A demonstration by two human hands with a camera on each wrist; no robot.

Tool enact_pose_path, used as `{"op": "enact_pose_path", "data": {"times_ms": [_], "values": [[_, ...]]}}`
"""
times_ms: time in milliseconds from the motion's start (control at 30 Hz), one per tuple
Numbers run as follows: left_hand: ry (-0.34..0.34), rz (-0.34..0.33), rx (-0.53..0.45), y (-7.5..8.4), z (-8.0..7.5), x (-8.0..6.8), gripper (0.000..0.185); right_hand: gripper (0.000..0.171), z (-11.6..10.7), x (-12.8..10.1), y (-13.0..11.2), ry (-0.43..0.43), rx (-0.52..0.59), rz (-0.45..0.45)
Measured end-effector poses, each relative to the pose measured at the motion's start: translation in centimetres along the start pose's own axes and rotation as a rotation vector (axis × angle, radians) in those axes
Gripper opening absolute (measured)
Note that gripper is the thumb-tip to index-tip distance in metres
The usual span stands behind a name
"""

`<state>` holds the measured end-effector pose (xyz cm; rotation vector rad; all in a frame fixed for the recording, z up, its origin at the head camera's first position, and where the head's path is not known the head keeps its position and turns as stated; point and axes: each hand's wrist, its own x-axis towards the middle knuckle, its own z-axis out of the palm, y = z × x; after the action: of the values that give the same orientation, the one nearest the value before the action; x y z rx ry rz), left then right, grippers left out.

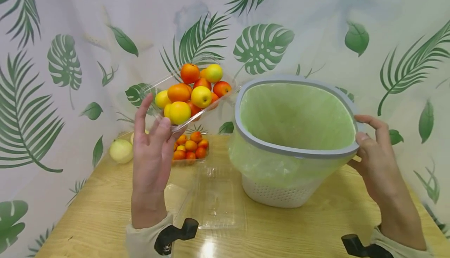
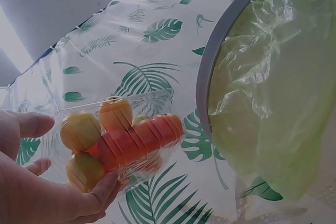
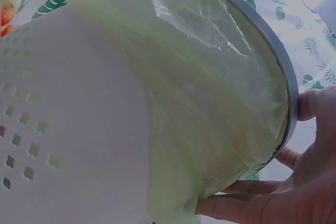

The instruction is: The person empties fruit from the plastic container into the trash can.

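Note:
My left hand grips the near left end of a clear plastic container, raised above the table and tilted. Several red, orange and yellow round fruits lie in it; the left wrist view shows them through its wall. To the right stands a white perforated wastebasket with a grey rim and a pale green bag lining it. It leans on the table. My right hand pinches the rim's right side, with fingers against the bag's outside in the right wrist view.
A second clear tray of small orange-red fruits sits on the wooden table behind my left hand. Pale yellow-green round fruit lies at the table's left edge. A clear plastic container without fruit lies left of the wastebasket. Leaf-printed cloth hangs behind.

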<state>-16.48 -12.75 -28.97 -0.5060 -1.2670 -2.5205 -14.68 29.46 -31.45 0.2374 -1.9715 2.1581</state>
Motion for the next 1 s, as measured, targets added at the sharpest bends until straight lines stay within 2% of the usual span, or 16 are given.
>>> {"op": "enact_pose_path", "data": {"times_ms": [100,300,567,767,1000], "values": [[-0.006,0.003,0.001,-0.5,0.6,0.0,0.058,0.038,0.0,-0.1,0.0,-0.004,-0.002,-0.006],[0.004,0.041,0.084,-1.2,1.7,0.6,0.056,0.04,0.0,-0.1,-0.2,-0.023,-0.003,-0.045],[-0.003,0.028,0.172,-1.4,3.3,1.4,0.057,0.041,0.0,-0.2,0.0,-0.016,-0.015,-0.035],[-0.036,0.031,0.185,-1.5,4.2,2.1,0.056,0.041,0.0,-0.1,0.0,-0.022,-0.007,-0.032],[-0.092,0.087,0.25,-2.3,5.5,3.2,0.055,0.039,0.3,-0.2,0.0,-0.008,-0.027,-0.031]]}}
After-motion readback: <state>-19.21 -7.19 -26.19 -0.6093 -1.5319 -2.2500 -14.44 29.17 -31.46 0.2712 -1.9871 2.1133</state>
